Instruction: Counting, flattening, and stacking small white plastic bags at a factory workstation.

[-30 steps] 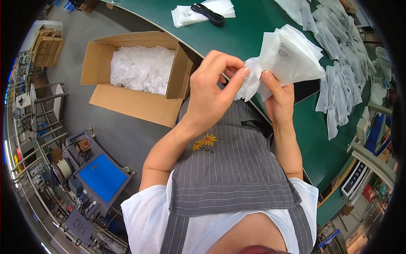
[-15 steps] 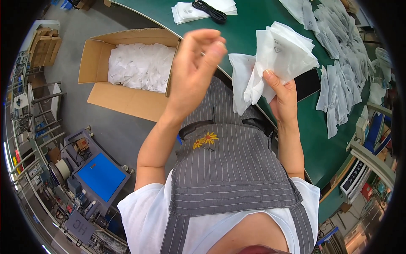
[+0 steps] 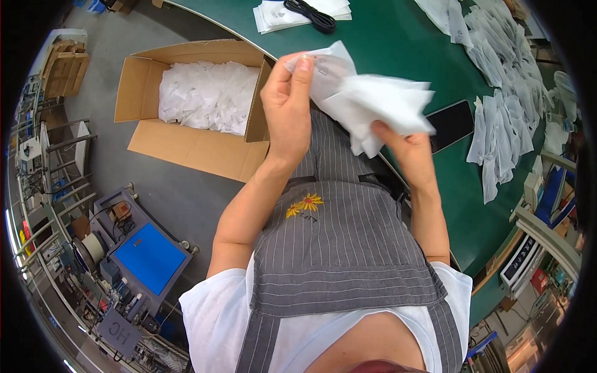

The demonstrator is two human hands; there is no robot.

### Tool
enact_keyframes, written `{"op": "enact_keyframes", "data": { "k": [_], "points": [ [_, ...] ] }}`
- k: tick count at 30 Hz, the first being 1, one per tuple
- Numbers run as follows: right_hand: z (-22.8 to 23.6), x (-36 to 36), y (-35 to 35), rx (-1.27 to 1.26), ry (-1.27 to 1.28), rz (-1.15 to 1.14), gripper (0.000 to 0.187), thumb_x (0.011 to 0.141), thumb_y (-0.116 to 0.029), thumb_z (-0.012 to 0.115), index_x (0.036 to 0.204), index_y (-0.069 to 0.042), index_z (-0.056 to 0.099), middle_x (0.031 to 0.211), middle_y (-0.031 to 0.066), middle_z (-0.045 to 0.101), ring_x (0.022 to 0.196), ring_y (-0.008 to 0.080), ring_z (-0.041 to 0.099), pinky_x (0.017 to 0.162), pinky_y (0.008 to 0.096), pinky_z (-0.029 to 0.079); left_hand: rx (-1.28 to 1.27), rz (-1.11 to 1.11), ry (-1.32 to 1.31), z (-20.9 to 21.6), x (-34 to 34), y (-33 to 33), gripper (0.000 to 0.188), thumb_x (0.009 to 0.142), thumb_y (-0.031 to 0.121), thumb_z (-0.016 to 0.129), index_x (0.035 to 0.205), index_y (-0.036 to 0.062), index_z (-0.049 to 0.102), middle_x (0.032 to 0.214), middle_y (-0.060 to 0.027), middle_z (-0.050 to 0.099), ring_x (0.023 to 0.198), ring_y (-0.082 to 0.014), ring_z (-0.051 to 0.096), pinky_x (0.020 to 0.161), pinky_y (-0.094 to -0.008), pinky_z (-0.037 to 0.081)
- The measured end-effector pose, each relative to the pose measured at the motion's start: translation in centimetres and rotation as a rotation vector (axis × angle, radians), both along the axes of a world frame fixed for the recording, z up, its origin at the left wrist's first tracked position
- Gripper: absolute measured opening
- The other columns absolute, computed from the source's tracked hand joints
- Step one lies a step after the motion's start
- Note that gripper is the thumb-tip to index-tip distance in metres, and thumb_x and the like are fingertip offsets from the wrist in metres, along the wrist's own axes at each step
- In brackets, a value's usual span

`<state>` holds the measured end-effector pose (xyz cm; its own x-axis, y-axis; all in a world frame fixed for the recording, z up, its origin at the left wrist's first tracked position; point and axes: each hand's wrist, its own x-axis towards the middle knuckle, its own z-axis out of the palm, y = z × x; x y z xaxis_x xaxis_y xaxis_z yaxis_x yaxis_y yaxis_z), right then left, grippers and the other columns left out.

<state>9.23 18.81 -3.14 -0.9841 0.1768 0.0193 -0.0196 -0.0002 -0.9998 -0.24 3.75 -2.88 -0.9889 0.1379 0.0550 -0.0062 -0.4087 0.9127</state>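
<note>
Between thumb and fingers, my left hand (image 3: 288, 112) pinches the corner of a thin translucent white plastic bag (image 3: 333, 64). The bag stretches across toward a bunch of similar white bags (image 3: 388, 99), which my right hand (image 3: 407, 152) grips from below. That bunch is blurred by motion, and its overlap with the single bag hides where one ends and the other begins. Both hands are above the near edge of the green table (image 3: 373, 40). Just left of my left hand stands an open cardboard box (image 3: 193, 149) holding many white bags (image 3: 208, 96).
A dark phone (image 3: 452, 124) lies on the table right of my right hand. Beyond it, heaps of whitish bags (image 3: 500, 133) cover the right side. A coiled black cable (image 3: 316, 18) rests on flat white sheets (image 3: 269, 20) at the back. A blue-topped cart (image 3: 149, 258) stands lower left.
My left hand, earlier raised beside the box with no bag visible in it, now pinches a bag's corner. The bunch in my right hand has tilted and dropped lower, uncovering more of the phone.
</note>
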Motion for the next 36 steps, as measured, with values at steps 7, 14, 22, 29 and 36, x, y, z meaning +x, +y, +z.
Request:
{"op": "enact_keyframes", "data": {
  "k": [7, 14, 22, 29, 36],
  "points": [
    [0.0, -1.9, -1.2, -0.176, -0.276, 0.133, 0.023, 0.083, -0.007, 0.060, 0.104, 0.002, 0.062, 0.124, 0.0081, 0.049, 0.106, 0.0168, 0.052, 0.090, 0.0278, 0.040, 0.278, -0.170, -0.175, 0.7, 1.0, 0.5, 0.053, 0.098, 0.043, 0.031, 0.108, -0.0040, 0.055, 0.099, -0.0115, 0.060, 0.092, -0.0166, 0.058, 0.084, -0.0296, 0.045],
    [0.1, -1.8, -1.9, -0.243, -0.350, 0.136, 0.022, 0.085, -0.015, 0.061, 0.100, 0.002, 0.063, 0.099, 0.0034, 0.060, 0.085, 0.0107, 0.056, 0.075, 0.0251, 0.044, 0.410, -0.199, -0.124, 0.7, 1.9, 0.7, 0.041, 0.094, 0.029, 0.048, 0.118, -0.0044, 0.049, 0.105, -0.0125, 0.059, 0.101, -0.0196, 0.057, 0.091, -0.0330, 0.044],
    [-0.4, -0.4, -1.5, 0.104, -0.254, 0.213, 0.022, 0.086, -0.016, 0.059, 0.098, 0.001, 0.064, 0.102, 0.0051, 0.060, 0.093, 0.0142, 0.056, 0.080, 0.0266, 0.044, 0.429, -0.208, -0.157, 0.0, -0.7, -1.9, 0.039, 0.095, 0.025, 0.045, 0.122, -0.0021, 0.047, 0.116, -0.0156, 0.056, 0.113, -0.0286, 0.051, 0.095, -0.0404, 0.042],
    [3.7, -1.2, 0.9, 0.149, 0.017, 0.095, 0.042, 0.080, -0.021, 0.066, 0.116, -0.001, 0.056, 0.113, 0.0116, 0.058, 0.106, 0.0197, 0.054, 0.094, 0.0313, 0.038, 0.927, -0.368, -0.338, -2.5, -2.3, -5.8, 0.042, 0.095, 0.031, 0.042, 0.127, 0.0041, 0.043, 0.124, -0.0142, 0.051, 0.114, -0.0314, 0.050, 0.095, -0.0439, 0.042],
    [3.2, -5.3, -5.4, 0.304, -0.089, 0.152, 0.074, 0.072, -0.019, 0.074, 0.133, -0.002, 0.037, 0.118, 0.0148, 0.056, 0.108, 0.0222, 0.054, 0.089, 0.0310, 0.042, 0.487, -0.175, -0.193, -0.6, -0.4, -3.2, 0.027, 0.092, 0.016, 0.051, 0.111, -0.0019, 0.055, 0.107, -0.0112, 0.060, 0.099, -0.0190, 0.058, 0.088, -0.0334, 0.048]
  ]
}}
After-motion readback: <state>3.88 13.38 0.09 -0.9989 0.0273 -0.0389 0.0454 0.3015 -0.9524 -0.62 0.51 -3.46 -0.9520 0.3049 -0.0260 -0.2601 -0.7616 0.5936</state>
